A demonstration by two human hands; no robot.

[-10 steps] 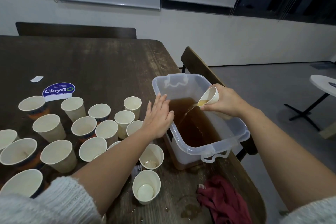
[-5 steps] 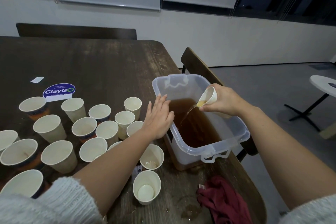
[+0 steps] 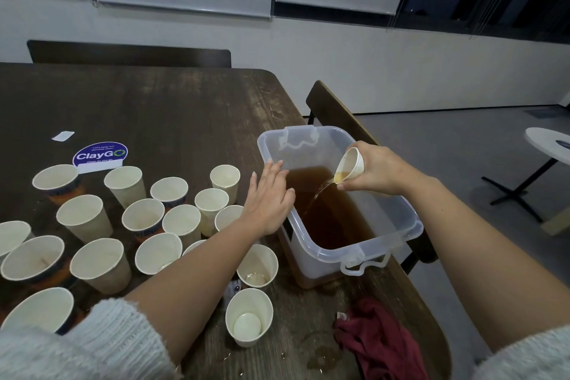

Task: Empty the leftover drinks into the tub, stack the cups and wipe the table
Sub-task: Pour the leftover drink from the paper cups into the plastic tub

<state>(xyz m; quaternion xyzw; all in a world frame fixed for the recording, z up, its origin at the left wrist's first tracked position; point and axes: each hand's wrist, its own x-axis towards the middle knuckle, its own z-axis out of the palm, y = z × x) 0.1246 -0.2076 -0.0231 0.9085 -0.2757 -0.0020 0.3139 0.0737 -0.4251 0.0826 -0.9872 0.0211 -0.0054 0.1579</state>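
On the left of the dark wooden table (image 3: 172, 108) stands a crowd of upright paper cups (image 3: 145, 217), close together, some with brown residue at the bottom, and behind them a purple ClayGO sticker (image 3: 100, 155) lies flat on the wood beside a small white label (image 3: 63, 136). Nearer the front edge, one cup (image 3: 257, 267) holds a little brownish liquid and another cup (image 3: 249, 316) just in front of it shows a pale disc at its bottom. The left hand (image 3: 270, 199) reaches over the cups with fingers straight and held together, its palm and fingertips resting against the near-left rim of the clear plastic tub (image 3: 382, 244). The tub sits at the table's right edge and holds dark brown liquid. Above it the right hand (image 3: 377, 171) grips a small paper cup (image 3: 350, 165) tipped mouth-down toward the tub, a thin amber stream (image 3: 320, 191) running from its lip into the liquid. In front of the tub a crumpled dark red cloth (image 3: 379, 339) lies on the wood near wet spots (image 3: 319, 355). A chair back (image 3: 336, 111) stands just behind the tub.
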